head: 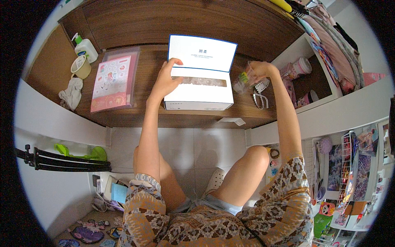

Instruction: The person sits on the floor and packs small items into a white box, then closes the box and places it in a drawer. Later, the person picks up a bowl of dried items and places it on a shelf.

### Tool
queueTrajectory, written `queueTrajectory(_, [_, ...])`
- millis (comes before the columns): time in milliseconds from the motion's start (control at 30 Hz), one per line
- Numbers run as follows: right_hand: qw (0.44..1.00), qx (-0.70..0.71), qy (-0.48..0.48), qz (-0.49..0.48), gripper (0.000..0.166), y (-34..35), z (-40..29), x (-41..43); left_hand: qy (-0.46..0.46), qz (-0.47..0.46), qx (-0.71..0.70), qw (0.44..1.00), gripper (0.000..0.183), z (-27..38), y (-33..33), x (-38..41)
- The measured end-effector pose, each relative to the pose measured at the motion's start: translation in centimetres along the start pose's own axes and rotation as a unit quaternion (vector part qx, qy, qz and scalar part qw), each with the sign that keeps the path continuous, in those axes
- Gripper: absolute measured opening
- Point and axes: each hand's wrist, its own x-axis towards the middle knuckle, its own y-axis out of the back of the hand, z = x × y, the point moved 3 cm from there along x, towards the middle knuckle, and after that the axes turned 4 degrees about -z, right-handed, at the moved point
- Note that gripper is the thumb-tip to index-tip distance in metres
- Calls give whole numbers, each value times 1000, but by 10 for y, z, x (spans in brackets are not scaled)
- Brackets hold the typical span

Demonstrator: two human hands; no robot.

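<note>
A white cardboard box with blue edges sits on the wooden surface, its printed lid tilted up. Through a long slot in its top, several clear, bubble-like pieces show. My left hand grips the box's left side, with a finger over the lid's corner and the thumb by the slot's left end. To the right of the box, my right hand is blurred and holds a crumpled clear plastic packet with a yellow-green patch. White perforated strips lie just below that hand.
Left of the box lie a pink sticker folder, a white cloth, a beige cup and a pump bottle. A white paper flap juts from the front edge. An open cubby with pink containers borders the right side.
</note>
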Motion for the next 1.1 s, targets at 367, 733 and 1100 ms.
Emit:
queueTrajectory(367, [980, -96, 137, 107, 20, 21, -2, -5, 30, -1, -7, 1000, 43, 5, -1, 1])
queueTrajectory(733, [892, -171, 276, 316, 16, 14, -52, -47, -2, 3, -7, 1000, 43, 0, -3, 2])
queueTrajectory(1100, [854, -12, 461, 242, 21, -87, -149, -57, 13, -12, -266, 964, 30, -9, 4, 6])
